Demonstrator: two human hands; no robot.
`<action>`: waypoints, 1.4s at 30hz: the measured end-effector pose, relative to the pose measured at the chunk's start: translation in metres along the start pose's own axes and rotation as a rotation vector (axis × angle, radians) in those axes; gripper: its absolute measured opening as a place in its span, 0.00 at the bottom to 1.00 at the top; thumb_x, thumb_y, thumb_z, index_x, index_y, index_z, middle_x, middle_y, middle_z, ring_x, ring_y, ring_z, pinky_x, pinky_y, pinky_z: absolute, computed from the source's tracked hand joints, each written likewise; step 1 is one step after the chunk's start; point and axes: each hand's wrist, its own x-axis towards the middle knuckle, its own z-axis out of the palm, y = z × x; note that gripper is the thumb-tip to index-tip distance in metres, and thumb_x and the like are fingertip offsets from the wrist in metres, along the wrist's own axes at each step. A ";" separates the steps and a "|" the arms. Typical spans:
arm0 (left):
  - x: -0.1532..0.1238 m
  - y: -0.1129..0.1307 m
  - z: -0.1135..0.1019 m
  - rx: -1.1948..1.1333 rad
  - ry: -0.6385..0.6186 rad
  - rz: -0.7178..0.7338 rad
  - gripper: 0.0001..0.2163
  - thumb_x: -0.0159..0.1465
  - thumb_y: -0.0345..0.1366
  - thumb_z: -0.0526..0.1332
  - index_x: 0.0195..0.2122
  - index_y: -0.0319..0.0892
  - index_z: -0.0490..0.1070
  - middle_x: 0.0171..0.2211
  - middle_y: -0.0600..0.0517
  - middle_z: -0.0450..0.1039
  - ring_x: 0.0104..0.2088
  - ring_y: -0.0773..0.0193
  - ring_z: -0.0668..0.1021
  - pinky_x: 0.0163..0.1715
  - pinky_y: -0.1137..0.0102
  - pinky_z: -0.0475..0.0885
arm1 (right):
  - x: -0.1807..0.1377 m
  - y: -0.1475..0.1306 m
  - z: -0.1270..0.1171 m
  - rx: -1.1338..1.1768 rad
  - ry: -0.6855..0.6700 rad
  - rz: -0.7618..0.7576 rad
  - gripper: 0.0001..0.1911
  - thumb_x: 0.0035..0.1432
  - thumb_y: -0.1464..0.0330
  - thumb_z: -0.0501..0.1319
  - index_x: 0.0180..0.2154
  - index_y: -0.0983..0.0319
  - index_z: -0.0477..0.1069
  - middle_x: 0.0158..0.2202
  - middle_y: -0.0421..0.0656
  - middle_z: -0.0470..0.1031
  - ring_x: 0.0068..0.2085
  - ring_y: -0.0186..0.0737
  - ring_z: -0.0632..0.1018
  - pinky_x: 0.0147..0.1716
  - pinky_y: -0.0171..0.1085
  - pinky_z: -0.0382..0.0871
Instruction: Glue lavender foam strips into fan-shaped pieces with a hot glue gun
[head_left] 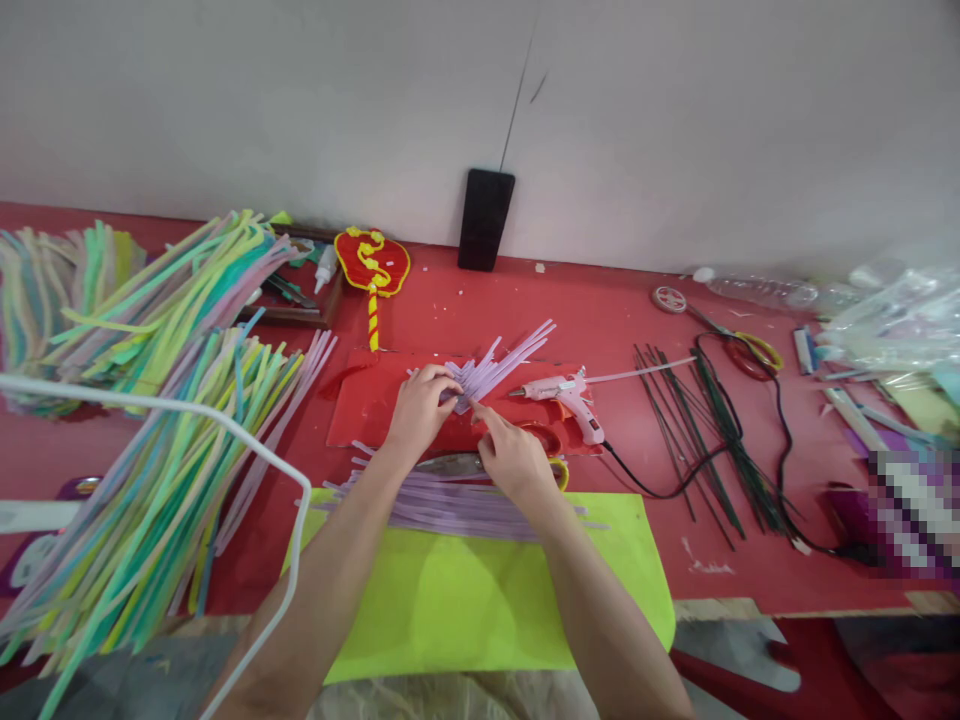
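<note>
My left hand (418, 404) is closed around the base of a fan of lilac pipe cleaners (499, 362) that spread up and to the right over a red mat (352, 410). My right hand (511, 458) pinches the same bundle from the right, its fingertips meeting the left hand's. A heap of loose lilac pipe cleaners (442, 500) lies just under my wrists, partly on a lime-green sheet (480, 590). A pink glue gun (568, 395) rests on the mat just right of my hands.
Big piles of pastel pipe cleaners (157, 420) fill the left of the red table. A red-and-yellow fan ornament (372, 265) and a black phone (486, 218) stand by the wall. Green wire stems (709, 430), a black cord (780, 440), scissors (746, 350) and plastic bags (892, 320) lie right.
</note>
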 end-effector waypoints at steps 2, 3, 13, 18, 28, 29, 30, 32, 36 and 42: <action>0.000 0.000 0.000 -0.003 -0.001 0.002 0.07 0.57 0.26 0.62 0.33 0.45 0.75 0.43 0.51 0.72 0.47 0.59 0.74 0.50 0.61 0.67 | 0.000 0.000 0.001 0.002 0.013 -0.010 0.28 0.58 0.74 0.49 0.60 0.58 0.59 0.53 0.41 0.73 0.42 0.40 0.79 0.38 0.34 0.70; 0.000 0.000 0.000 -0.006 0.000 0.002 0.07 0.57 0.26 0.62 0.33 0.45 0.75 0.43 0.51 0.72 0.47 0.59 0.74 0.50 0.61 0.67 | 0.000 0.000 0.001 0.004 0.021 -0.016 0.28 0.58 0.74 0.49 0.60 0.58 0.59 0.53 0.41 0.73 0.42 0.40 0.79 0.39 0.35 0.70; 0.000 -0.002 0.001 -0.008 -0.002 0.010 0.07 0.57 0.27 0.62 0.34 0.44 0.75 0.44 0.50 0.72 0.47 0.59 0.74 0.50 0.61 0.67 | 0.002 -0.003 0.005 -0.022 0.019 -0.010 0.28 0.58 0.74 0.49 0.60 0.56 0.58 0.54 0.40 0.73 0.42 0.40 0.79 0.39 0.35 0.69; 0.000 -0.002 0.000 0.003 -0.011 0.014 0.07 0.57 0.27 0.62 0.34 0.45 0.75 0.44 0.50 0.72 0.47 0.59 0.74 0.49 0.61 0.67 | 0.002 -0.006 0.005 -0.052 0.027 -0.020 0.26 0.58 0.73 0.49 0.58 0.57 0.60 0.56 0.41 0.71 0.41 0.40 0.79 0.37 0.35 0.69; -0.001 -0.002 0.000 -0.007 -0.011 0.032 0.07 0.57 0.27 0.62 0.35 0.45 0.74 0.44 0.50 0.71 0.47 0.58 0.73 0.50 0.60 0.67 | 0.004 -0.011 0.004 -0.087 0.001 0.021 0.25 0.58 0.74 0.48 0.57 0.57 0.59 0.53 0.44 0.72 0.39 0.41 0.79 0.35 0.35 0.68; -0.001 -0.002 0.000 -0.011 -0.009 0.035 0.07 0.57 0.27 0.62 0.35 0.45 0.74 0.44 0.50 0.71 0.47 0.58 0.73 0.50 0.60 0.67 | 0.004 -0.010 0.004 -0.082 0.002 0.020 0.25 0.58 0.74 0.48 0.57 0.57 0.59 0.53 0.43 0.73 0.39 0.41 0.79 0.35 0.35 0.68; -0.001 -0.003 0.000 -0.018 -0.008 0.037 0.07 0.57 0.27 0.62 0.35 0.45 0.74 0.44 0.50 0.71 0.47 0.58 0.73 0.50 0.60 0.67 | 0.004 -0.010 0.003 -0.077 0.005 0.018 0.26 0.58 0.74 0.48 0.58 0.57 0.59 0.53 0.43 0.73 0.39 0.41 0.79 0.35 0.35 0.68; -0.001 -0.004 0.000 -0.039 -0.006 0.046 0.07 0.57 0.26 0.61 0.35 0.44 0.74 0.44 0.50 0.71 0.47 0.59 0.74 0.50 0.60 0.67 | 0.003 -0.009 0.002 -0.068 0.011 0.006 0.27 0.58 0.75 0.48 0.58 0.57 0.58 0.53 0.43 0.73 0.39 0.41 0.79 0.34 0.35 0.68; -0.002 -0.009 0.000 -0.089 -0.014 0.093 0.09 0.57 0.24 0.60 0.35 0.43 0.73 0.45 0.48 0.71 0.48 0.59 0.73 0.51 0.61 0.68 | 0.003 -0.006 0.003 -0.053 0.012 -0.004 0.28 0.57 0.75 0.49 0.60 0.57 0.58 0.54 0.42 0.72 0.40 0.41 0.79 0.35 0.35 0.69; -0.005 -0.013 -0.003 -0.102 -0.027 0.152 0.09 0.58 0.24 0.60 0.37 0.42 0.72 0.47 0.47 0.70 0.50 0.59 0.73 0.52 0.61 0.68 | 0.002 -0.003 0.004 0.022 0.036 -0.015 0.28 0.56 0.76 0.49 0.58 0.58 0.59 0.54 0.41 0.72 0.40 0.39 0.79 0.36 0.33 0.68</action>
